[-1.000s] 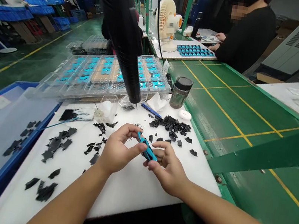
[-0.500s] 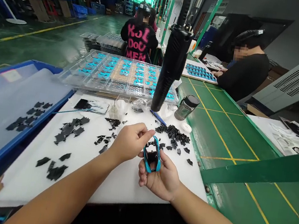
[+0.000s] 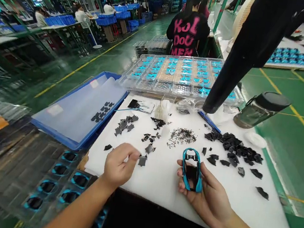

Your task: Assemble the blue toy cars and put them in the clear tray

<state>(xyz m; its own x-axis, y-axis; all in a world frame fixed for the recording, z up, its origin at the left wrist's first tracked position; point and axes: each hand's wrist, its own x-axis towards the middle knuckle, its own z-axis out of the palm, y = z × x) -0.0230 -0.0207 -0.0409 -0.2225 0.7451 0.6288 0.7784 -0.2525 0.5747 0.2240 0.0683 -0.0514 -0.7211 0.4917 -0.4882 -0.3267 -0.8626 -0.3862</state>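
My right hand (image 3: 210,199) holds a blue car-shaped plastic shell (image 3: 199,186) with dark parts inside it, upright above the white mat. My left hand (image 3: 120,164) hovers apart from it on the left, fingers curled and thumb against them; anything between them is hidden. Close to the left hand lie a flat dark grey piece (image 3: 142,161) and another grey piece (image 3: 150,149). Beyond the shell is a spread of tiny black screws or pins (image 3: 183,136). A heap of black plastic pieces (image 3: 235,145) lies to the right of it.
A dark cylindrical tool (image 3: 230,64) hangs over the mat. A lidded jar (image 3: 258,111) stands at right. Clear trays of blue parts (image 3: 172,90) are at the back, a blue bin (image 3: 76,142) at left. More blue shells (image 3: 47,186) sit low left. A person (image 3: 189,28) sits ahead.
My left hand has left the shell and moved left, its fingers curled. The right hand still holds the shell. The view has swung left, revealing the tiny black pieces and low-left shells.
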